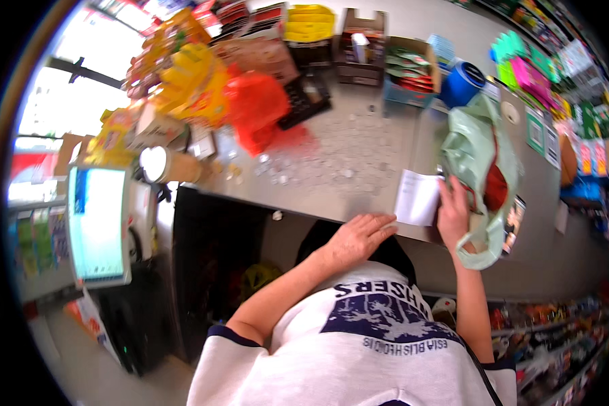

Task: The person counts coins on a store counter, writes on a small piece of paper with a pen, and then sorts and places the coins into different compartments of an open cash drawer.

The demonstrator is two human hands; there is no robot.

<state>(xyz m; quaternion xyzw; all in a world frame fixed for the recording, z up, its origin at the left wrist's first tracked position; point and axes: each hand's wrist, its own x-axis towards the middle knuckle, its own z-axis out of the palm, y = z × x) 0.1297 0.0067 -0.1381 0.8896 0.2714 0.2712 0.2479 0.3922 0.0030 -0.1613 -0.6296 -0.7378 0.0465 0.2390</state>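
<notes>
My left hand [352, 238] rests at the front edge of the metal-topped counter [325, 203], palm down with its fingers close together, near the lower left corner of a small white paper [417, 198]. My right hand [454, 213] is at the paper's right edge, its fingers on or beside it; whether it grips the paper cannot be told. A pale green plastic bag [469, 132] with something red inside lies against that hand, and its handle loops around the wrist. Many coins [349, 173] are spread over the counter to the left of the paper. A phone [514, 223] lies right of the bag.
A red plastic bag [256, 109] lies beside a dark tray [309, 99]. Open boxes of packets [411, 71] and a blue canister [462, 83] line the far side. At left stand a paper cup [170, 165] and a lit monitor [99, 223]. Stocked shelves are at right.
</notes>
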